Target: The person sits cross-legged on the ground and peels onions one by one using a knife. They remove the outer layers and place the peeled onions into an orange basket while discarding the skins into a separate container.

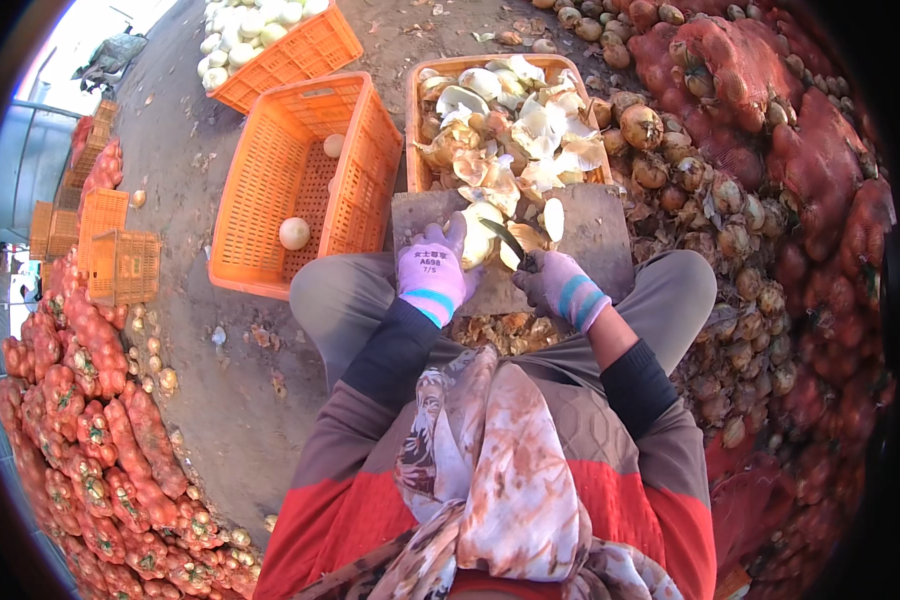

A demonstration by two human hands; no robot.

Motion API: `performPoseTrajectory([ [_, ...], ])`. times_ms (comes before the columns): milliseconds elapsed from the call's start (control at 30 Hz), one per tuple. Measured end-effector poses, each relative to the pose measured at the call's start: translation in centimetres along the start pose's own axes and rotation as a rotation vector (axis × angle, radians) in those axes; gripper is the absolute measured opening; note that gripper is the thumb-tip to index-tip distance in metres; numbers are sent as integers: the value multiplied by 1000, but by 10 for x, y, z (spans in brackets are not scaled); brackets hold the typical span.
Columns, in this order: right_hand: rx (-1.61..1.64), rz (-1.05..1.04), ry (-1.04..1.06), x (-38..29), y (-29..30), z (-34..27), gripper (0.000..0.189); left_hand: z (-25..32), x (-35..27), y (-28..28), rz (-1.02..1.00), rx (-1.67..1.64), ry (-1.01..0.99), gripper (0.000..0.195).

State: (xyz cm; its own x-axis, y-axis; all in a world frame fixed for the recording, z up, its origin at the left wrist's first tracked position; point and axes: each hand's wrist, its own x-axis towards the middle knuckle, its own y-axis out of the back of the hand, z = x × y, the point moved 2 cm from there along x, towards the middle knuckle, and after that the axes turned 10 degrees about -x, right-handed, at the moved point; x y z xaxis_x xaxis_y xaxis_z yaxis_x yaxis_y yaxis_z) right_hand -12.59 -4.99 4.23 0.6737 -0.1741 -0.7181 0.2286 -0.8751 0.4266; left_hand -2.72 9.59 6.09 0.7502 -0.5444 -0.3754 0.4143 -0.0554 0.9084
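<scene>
My left hand (433, 271), in a lilac knitted glove with a turquoise band, grips a pale onion (478, 238) over a wooden board (412, 214) across my lap. In my right hand (562, 286), gloved alike, is a knife (504, 238); its dark curved blade points towards the onion. Whether the blade touches the onion cannot be told. Cut onion pieces and skin (553, 219) lie beside the knife. Just beyond the board stands an orange plastic crate (414, 135) heaped with onion skins (547, 127).
To the left, an orange crate (229, 217) holds a few peeled onions (294, 233). Behind it is a crate (300, 64) full of peeled onions. Loose unpeeled onions (641, 127) and red mesh sacks (825, 172) crowd the right. More filled sacks (90, 427) lie far left.
</scene>
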Motion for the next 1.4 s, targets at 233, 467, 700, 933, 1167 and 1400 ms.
performPoseTrajectory([
  [233,-88,-114,81,0,-13,-10,29,-12,-9,4,81,-39,16,73],
  [467,-130,-48,218,12,-24,-9,26,-34,11,10,-33,-144,145,77],
  [700,445,-278,-13,6,-51,-2,20,-47,-31,-26,169,-373,137,85],
  [933,550,-142,-7,-3,-34,-12,24,-41,2,-42,415,-595,-70,86],
  [1167,-92,255,188,18,-24,17,24,-14,28,-21,284,-496,8,89],
  [1400,574,-4,12,0,-23,0,16,-36,22,-38,310,-449,-36,76],
])
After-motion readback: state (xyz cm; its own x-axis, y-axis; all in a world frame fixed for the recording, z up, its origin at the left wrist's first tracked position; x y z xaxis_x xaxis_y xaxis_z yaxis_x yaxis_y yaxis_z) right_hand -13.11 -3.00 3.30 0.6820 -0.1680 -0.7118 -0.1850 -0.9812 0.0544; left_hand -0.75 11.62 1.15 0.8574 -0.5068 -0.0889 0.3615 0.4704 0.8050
